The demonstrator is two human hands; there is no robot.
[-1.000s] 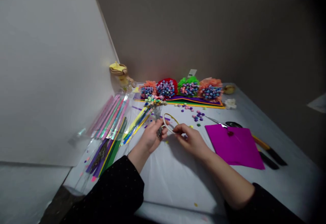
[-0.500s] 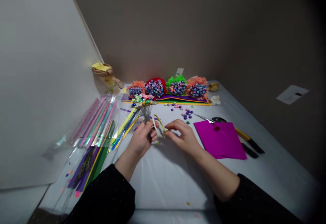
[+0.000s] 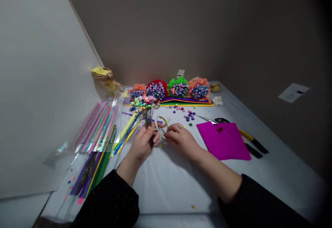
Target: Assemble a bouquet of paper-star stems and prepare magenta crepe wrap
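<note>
My left hand [image 3: 142, 142] grips a bunch of thin dark wire stems [image 3: 148, 122] topped with small paper stars [image 3: 143, 103]. A narrow ring of white and gold tape [image 3: 160, 127] stands just right of that hand, and its lower part is partly hidden by the fingers. My right hand [image 3: 180, 139] is pinching the ring's right side with its fingertips. The two hands nearly touch. I cannot tell how the tape joins the stems.
Star-filled bouquets [image 3: 168, 89] stand on coloured sheets at the back. Scissors [image 3: 207, 119] and yellow-handled pliers [image 3: 252, 140] lie by a magenta sheet [image 3: 223, 141]. Loose paper stars [image 3: 189, 116] lie nearby. Cellophane packets of paper strips [image 3: 97, 127] lie left, against a white wall.
My right hand has moved left and closer to my left hand. The star bunch now sits lower and nearer the bouquets in view. The whole scene has shifted left as my head turned.
</note>
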